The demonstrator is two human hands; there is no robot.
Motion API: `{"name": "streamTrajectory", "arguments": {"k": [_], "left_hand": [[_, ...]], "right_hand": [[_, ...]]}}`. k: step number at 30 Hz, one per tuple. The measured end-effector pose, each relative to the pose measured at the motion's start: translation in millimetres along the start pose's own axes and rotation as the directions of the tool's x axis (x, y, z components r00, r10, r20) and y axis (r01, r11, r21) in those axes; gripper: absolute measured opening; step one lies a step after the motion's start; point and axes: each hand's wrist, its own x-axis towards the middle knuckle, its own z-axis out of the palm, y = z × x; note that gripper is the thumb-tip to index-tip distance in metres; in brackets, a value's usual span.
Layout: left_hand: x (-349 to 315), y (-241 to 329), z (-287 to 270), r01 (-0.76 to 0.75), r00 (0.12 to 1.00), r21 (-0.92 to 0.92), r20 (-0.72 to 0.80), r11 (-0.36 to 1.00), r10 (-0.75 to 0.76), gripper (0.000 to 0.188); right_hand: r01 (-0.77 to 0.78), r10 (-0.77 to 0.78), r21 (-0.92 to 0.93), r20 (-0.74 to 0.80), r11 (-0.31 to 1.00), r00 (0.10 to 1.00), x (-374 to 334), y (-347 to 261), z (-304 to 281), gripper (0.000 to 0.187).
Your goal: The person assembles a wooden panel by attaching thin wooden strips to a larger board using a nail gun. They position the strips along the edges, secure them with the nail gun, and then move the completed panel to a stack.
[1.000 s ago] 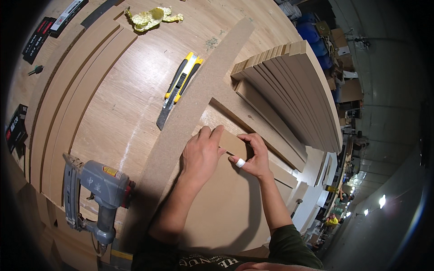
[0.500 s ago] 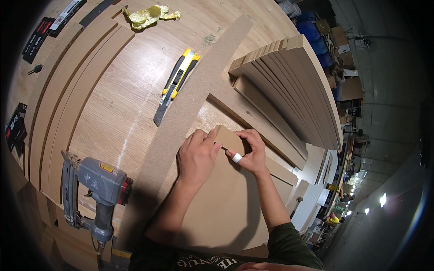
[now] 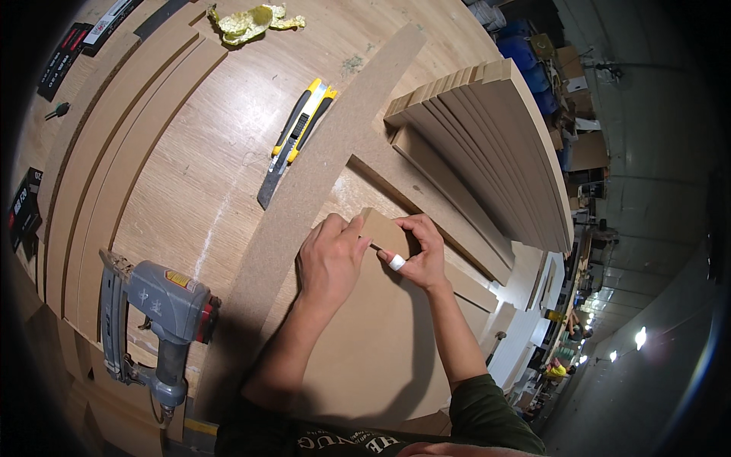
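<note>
My left hand (image 3: 330,257) and my right hand (image 3: 420,255) are closed on opposite sides of a small brown fiberboard piece (image 3: 383,225). The right thumb wears a white wrap. Below them a large flat fiberboard panel (image 3: 373,335) spreads toward my body, with the shadow of my right arm across it. Whether the small piece touches the panel, I cannot tell. Left of my hands a long fiberboard strip (image 3: 304,190) runs away from me. Beside it lies a yellow and black utility knife (image 3: 297,141), its dark blade out.
A grey nail gun (image 3: 164,305) lies at the left near long fiberboard strips (image 3: 126,145). A row of stacked fiberboard pieces (image 3: 487,137) leans at the far right. Fruit peel (image 3: 251,24) and black boxes (image 3: 65,61) sit along the far left. A hammer (image 3: 496,343) rests at right.
Both hands keep their hold on the small piece, with hardly any shift. The whole view has moved very slightly.
</note>
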Motion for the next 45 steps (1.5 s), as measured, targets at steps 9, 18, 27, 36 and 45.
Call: {"name": "streamTrajectory", "arguments": {"k": [9, 18, 27, 36, 45], "left_hand": [[0.0, -0.4, 1.4, -0.004, 0.999, -0.004, -0.051, 1.0, 0.004, 0.033], [-2.4, -1.3, 1.8, -0.01, 0.997, -0.04, -0.082, 0.999, 0.007, 0.029], [-4.5, -2.9, 4.6, -0.059, 0.991, -0.018, -0.123, 0.998, 0.057, 0.027], [-4.1, -6.7, 6.6, -0.099, 0.987, -0.015, -0.127, 0.995, 0.097, 0.028], [-36.3, 26.2, -45.9, -0.064, 0.998, -0.151, 0.008, 0.986, 0.066, 0.03]], "right_hand": [[-0.001, 0.001, 0.008, -0.004, 1.0, 1.0, -0.4, -5.7, 1.2, 0.051], [0.013, -0.013, -0.005, -0.017, 1.0, 1.0, -1.2, -4.2, 1.6, 0.05], [0.035, -0.034, 0.013, -0.038, 0.999, 0.999, -1.3, -4.1, -0.4, 0.047], [0.05, -0.049, 0.025, -0.041, 0.998, 0.998, -0.5, -0.3, -1.6, 0.044], [0.065, -0.063, 0.039, -0.06, 0.997, 0.996, -4.5, 7.3, -0.5, 0.045]]}}
